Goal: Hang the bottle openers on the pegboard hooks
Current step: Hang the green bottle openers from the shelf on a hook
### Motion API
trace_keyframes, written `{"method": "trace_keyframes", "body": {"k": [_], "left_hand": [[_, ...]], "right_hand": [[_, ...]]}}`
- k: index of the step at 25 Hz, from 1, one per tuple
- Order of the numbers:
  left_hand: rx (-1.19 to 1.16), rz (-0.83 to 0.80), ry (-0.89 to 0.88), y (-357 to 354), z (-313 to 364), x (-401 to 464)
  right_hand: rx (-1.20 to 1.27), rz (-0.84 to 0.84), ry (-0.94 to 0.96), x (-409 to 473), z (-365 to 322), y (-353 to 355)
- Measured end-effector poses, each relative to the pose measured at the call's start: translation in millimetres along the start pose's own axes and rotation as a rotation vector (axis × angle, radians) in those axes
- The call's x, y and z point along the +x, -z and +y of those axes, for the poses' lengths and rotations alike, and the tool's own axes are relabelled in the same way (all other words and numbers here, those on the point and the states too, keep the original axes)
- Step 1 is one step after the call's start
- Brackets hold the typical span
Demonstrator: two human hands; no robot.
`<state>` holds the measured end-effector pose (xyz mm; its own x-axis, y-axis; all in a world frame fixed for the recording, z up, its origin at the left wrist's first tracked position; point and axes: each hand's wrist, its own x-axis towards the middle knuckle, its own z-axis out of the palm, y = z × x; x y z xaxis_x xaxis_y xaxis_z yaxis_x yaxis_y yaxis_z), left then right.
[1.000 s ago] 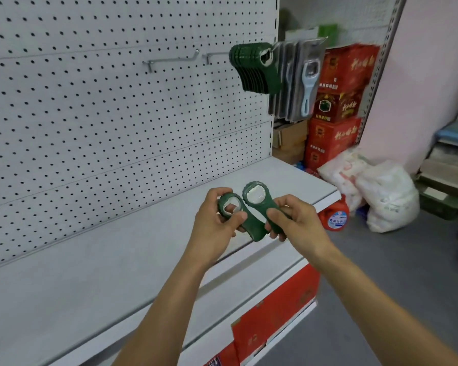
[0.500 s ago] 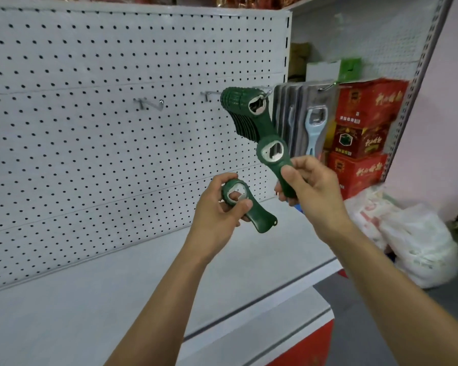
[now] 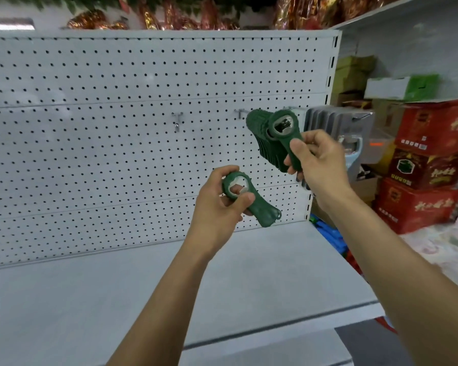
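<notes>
My right hand grips a green bottle opener by its handle, ring end up, right in front of a row of several green openers hanging on a pegboard hook. Whether its ring is on the hook tip I cannot tell. Lower and to the left, my left hand holds a second green opener by its ring end, a fingertip showing through the hole and the handle pointing down to the right. An empty hook sticks out of the white pegboard further left.
Grey packaged openers hang on another hook right of the green row. A white shelf runs below the pegboard. Red cartons are stacked at the right, with cardboard boxes behind them. Wrapped goods sit on top of the rack.
My right hand has lifted its opener up to the hanging green row. The left hand has kept its opener at about the same spot. The camera has tilted upward.
</notes>
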<state>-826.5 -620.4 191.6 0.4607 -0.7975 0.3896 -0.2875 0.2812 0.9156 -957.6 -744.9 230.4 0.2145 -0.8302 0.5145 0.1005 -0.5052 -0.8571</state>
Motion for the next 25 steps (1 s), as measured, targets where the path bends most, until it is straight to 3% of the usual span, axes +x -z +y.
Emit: {"method": "trace_keyframes", "body": {"k": [11, 14, 17, 20, 25], "left_hand": [[0.032, 0.078, 0.0, -10, 4, 3], [0.016, 0.082, -0.006, -15, 5, 3], [0.006, 0.109, -0.029, -20, 5, 3], [0.018, 0.164, -0.058, -24, 4, 4], [0.193, 0.088, -0.076, -28, -5, -5]], "right_hand": [[-0.039, -0.086, -0.092, 14, 17, -7], [0.02, -0.09, -0.296, -2, 21, -6], [-0.005, -0.246, -0.429, -34, 22, -4], [-0.012, -0.399, -0.276, -56, 19, 0], [0.1, -0.243, -0.059, -46, 15, 7]]}}
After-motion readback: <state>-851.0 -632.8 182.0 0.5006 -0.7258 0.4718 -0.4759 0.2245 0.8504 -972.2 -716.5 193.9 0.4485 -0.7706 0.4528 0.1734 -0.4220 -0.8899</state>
